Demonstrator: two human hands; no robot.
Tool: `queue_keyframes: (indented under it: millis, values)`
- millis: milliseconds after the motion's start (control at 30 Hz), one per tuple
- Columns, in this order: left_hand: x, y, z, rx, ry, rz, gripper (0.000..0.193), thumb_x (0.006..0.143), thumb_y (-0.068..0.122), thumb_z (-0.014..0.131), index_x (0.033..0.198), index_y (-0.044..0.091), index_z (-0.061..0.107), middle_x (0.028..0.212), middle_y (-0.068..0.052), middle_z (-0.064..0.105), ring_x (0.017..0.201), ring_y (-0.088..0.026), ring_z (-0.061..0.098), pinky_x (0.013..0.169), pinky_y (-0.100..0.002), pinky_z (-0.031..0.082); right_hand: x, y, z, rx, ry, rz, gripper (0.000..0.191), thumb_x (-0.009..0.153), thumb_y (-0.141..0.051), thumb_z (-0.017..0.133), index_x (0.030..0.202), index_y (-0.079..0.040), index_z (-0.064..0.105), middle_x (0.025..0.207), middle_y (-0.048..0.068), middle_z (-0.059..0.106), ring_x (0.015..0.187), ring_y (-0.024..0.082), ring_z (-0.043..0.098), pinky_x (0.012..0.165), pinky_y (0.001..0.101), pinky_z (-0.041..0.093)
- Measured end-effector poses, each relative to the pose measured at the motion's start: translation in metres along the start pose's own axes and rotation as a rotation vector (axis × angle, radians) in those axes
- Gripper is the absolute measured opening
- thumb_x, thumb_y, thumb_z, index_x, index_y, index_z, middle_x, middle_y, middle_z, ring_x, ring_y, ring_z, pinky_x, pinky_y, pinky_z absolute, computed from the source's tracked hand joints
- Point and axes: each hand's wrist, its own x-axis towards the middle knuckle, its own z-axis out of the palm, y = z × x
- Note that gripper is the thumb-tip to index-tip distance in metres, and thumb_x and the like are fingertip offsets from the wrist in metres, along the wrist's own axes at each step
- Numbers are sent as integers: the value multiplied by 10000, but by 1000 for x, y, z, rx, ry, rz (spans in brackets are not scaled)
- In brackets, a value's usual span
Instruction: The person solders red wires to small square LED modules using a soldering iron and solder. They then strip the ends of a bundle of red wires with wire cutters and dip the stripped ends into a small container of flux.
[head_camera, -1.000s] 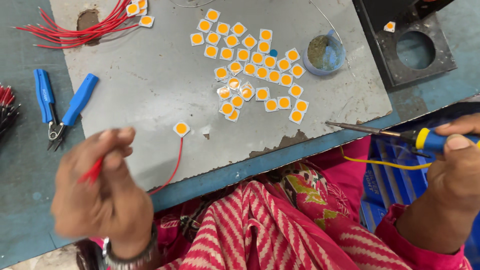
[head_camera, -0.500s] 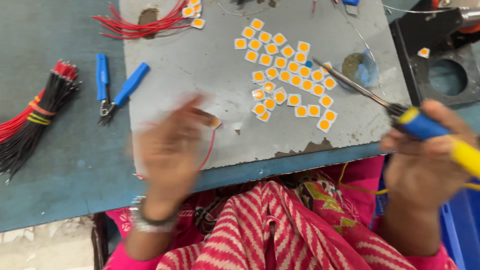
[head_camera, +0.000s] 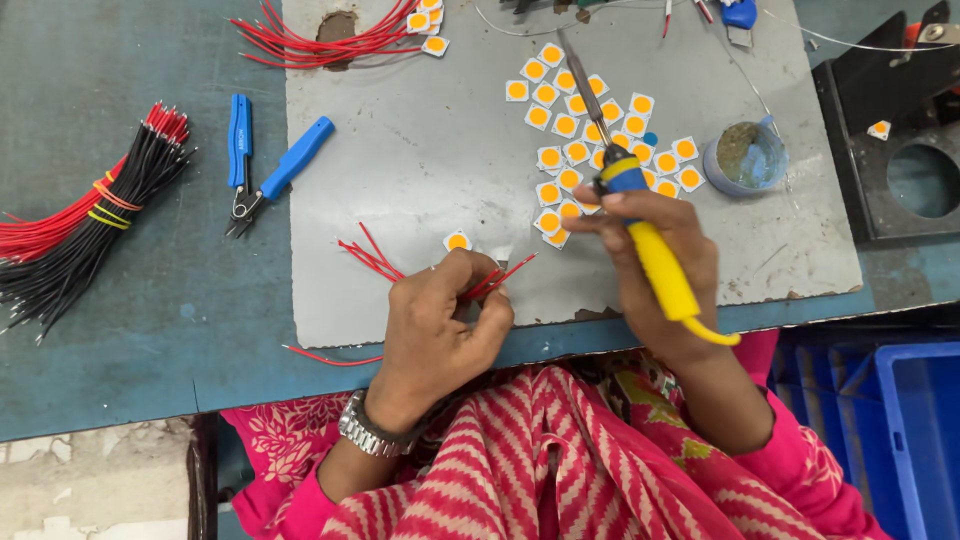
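Since the earlier frames, both hands had steadied out of their blur: the left hand (head_camera: 440, 320) had settled near the front edge of the grey work mat (head_camera: 400, 150), and the right hand (head_camera: 650, 255) had swung the soldering iron (head_camera: 625, 170) round so that its tip pointed away from the person, over the cluster of LED chips (head_camera: 590, 130).

From the head camera, the only view, the left hand was closed round a small bunch of short red wires (head_camera: 480, 285), pinched between thumb and fingers, with their ends fanning out to either side. One single chip (head_camera: 457, 241) lay apart from the rest, just beyond that hand's knuckles. The right hand was wrapped firmly round the iron's yellow and blue handle.

As for progress, I judged the work to be early. At the far edge of the mat a few chips with red wires attached (head_camera: 400, 30) lay together, apparently finished. Many more bare chips waited in the cluster, touching or overlapping one another, beside a small tin of paste (head_camera: 745, 155). Left of the mat lay blue-handled cutters (head_camera: 260, 165) and a banded bundle of red and black wires (head_camera: 90, 220), largely unused. Whether the single chip already carried a wire, I could not tell.
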Motion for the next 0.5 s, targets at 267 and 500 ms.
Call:
queue_keyframes:
  millis: [267,500]
  values:
    - [-2,0,-3,-17,1,127,92,828,50,695,886,29,625,712,-87,656,597,-218,665,565,-330,506,3,-10,8,-181,-179,27,412,1003,135,511,1326,-102,415,1391,228,650,1124,285,775,891,341,624]
    - [1,1,-3,1,-107,176,97,847,69,734,896,58,651,731,-60,696,638,-195,715,591,-314,539,-8,-16,5,-144,-167,-4,525,948,116,640,1339,-124,385,1431,225,590,1192,269,739,975,347,599]
